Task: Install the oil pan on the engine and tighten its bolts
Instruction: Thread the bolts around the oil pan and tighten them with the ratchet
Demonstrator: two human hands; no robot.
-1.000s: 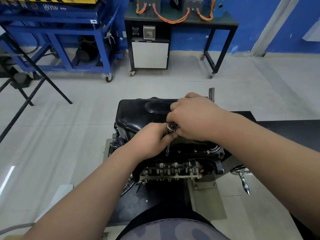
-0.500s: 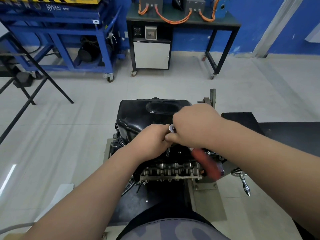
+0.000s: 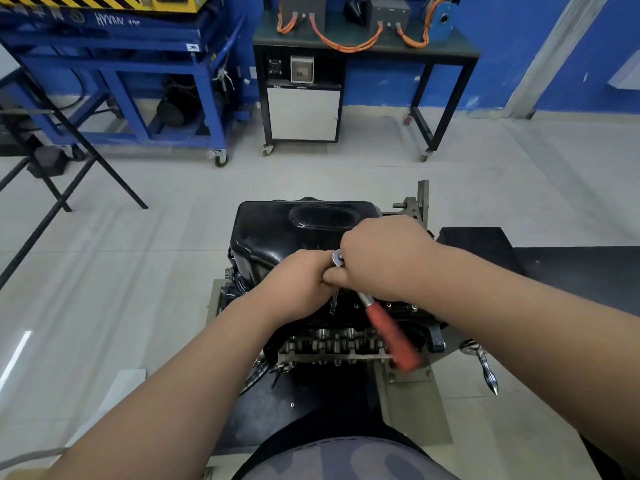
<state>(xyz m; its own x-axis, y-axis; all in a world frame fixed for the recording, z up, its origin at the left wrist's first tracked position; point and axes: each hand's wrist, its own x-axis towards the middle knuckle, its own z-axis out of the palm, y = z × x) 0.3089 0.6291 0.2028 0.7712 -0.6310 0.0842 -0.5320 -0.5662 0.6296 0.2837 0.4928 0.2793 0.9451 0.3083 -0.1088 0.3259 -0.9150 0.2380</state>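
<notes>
Head view: the only writing is white lettering on the blue cart (image 3: 114,46) at far left, too skewed to read with certainty, with yellow and black hazard stripes above it. A small white sticker on the cart's rail is too small to read.

The black oil pan (image 3: 277,233) sits on top of the engine (image 3: 332,341), which is mounted on a stand directly in front of the person. The right hand (image 3: 384,258) is closed over the ratchet (image 3: 391,334) near its head, and the red handle sticks out below the palm toward the viewer, blurred. The left hand (image 3: 298,285) is curled round the top of the extension bar (image 3: 333,303), touching the right thumb. The bar drops to the pan's near flange; its tip is hard to make out against the dark metal.

Both hands cover the pan's near right part, and their fingers are mostly hidden behind the knuckles. Open tiled floor lies to the left of the stand and beyond it. A chrome crank handle (image 3: 485,368) hangs just off the stand's right edge, and a black table (image 3: 446,53) carrying orange cables stands well apart by the blue wall. Both forearms run off the bottom edge
</notes>
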